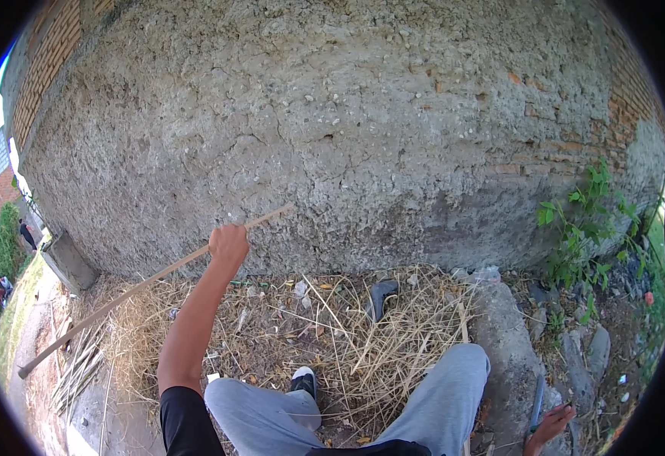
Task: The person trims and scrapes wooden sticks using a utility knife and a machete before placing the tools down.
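Observation:
My left hand point(228, 245) is closed around a long, thin bamboo strip point(123, 301). The strip slants from the lower left up toward the wall, its pale tip in front of the rough plaster. At the lower right, my right hand point(551, 425) is low beside the stone ledge, its fingers curled. Whatever it may hold is too small to make out. Just by that wrist is a narrow blue-grey blade-like piece point(538, 399); I cannot tell whether the hand touches it.
A cracked, plastered wall point(332, 144) rises in front. Dry straw point(416, 334) covers the ground, with a dark shoe-like object point(381, 298) on it. Cut sticks point(81, 368) lie at left. A stone slab point(503, 327) and a green plant point(587, 220) are at right.

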A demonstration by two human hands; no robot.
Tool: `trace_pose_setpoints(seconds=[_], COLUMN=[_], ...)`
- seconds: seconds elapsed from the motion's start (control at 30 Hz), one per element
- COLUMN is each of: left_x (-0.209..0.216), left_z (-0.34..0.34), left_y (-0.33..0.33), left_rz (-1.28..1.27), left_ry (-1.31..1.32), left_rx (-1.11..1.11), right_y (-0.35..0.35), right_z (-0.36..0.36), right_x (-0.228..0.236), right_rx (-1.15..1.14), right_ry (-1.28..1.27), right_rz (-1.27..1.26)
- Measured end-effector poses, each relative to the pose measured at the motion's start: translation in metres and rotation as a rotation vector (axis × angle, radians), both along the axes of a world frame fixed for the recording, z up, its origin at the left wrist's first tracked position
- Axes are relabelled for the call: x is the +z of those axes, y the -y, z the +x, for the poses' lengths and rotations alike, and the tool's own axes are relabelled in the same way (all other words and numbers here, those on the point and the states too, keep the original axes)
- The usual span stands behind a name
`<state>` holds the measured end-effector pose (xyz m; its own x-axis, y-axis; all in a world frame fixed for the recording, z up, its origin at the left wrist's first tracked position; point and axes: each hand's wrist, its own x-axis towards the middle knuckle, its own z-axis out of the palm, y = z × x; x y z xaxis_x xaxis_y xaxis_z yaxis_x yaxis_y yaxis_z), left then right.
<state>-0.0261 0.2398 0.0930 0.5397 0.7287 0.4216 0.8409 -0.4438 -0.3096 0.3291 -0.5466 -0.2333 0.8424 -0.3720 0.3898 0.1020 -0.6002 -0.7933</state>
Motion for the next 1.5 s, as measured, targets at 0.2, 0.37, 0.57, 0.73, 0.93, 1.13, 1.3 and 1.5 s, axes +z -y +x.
trace_pose_setpoints(seconds=[0.2,0.37,0.57,0.73,0.93,1.13,1.3,1.5], left_x=[-0.011,-0.016,-0.044,-0.067,-0.096,-0.139,-0.155,-0.158], left_z=[-0.029,-0.068,-0.108,-0.088,-0.036,0.014,0.030,0.037], left_y=[0.035,0.101,0.181,0.209,0.218,0.205,0.215,0.228], left_rz=[0.017,-0.487,-1.425,-1.670,-1.917,-2.062,-2.043,-2.044], left_ry=[0.257,0.533,1.046,1.183,1.197,1.254,1.185,1.155], left_rx=[-0.054,-0.053,0.151,0.160,0.039,-0.050,-0.109,-0.084], right_y=[-0.071,-0.101,-0.177,-0.291,-0.441,-0.484,-0.498,-0.494], right_z=[0.006,-0.003,-0.033,-0.079,-0.126,-0.174,-0.168,-0.161], right_x=[0.073,0.096,0.171,0.234,0.215,0.140,0.126,0.140], right_rx=[-0.026,0.233,0.560,0.961,1.610,1.507,1.405,1.320], right_ry=[-0.018,0.202,0.061,0.051,-0.416,-0.481,-0.503,-0.575], right_rz=[0.136,0.098,0.151,0.245,0.283,0.183,0.300,0.316])
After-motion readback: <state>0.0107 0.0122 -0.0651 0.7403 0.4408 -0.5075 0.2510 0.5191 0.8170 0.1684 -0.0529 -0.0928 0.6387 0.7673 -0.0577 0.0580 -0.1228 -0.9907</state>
